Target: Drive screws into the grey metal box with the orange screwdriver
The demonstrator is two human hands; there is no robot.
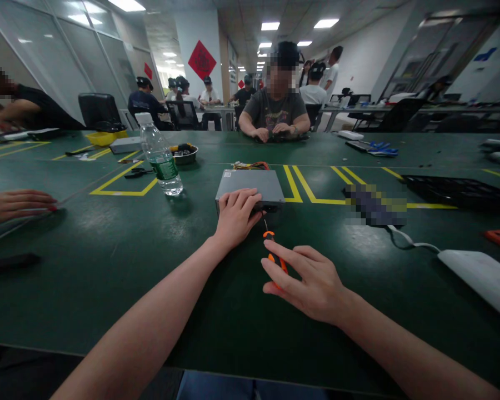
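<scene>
Fingers of the left hand (237, 216) lie a bit apart on top of a gray metal box (260, 186), and the thumb is by its front side; I cannot tell if they squeeze it. The box sits flat on the green table (216, 322), in the middle, with bunched wires (252, 165) at its far side. Closer in, the right hand (312, 278) has its fingers closed on the orange and black handle of a screwdriver (277, 260). Its thin metal stick points up to the front of the box, near the left thumb. I cannot tell if the tip touches. To the left of the box stands a clear water bottle (162, 158) with a green label, and just behind it is a round bowl (185, 154) with small things in it. Yellow tape (123, 193) makes lines on the table. A white thing (479, 272) with a cord lies on the right. Across the table sits a person (275, 111) in a dark gray shirt.
</scene>
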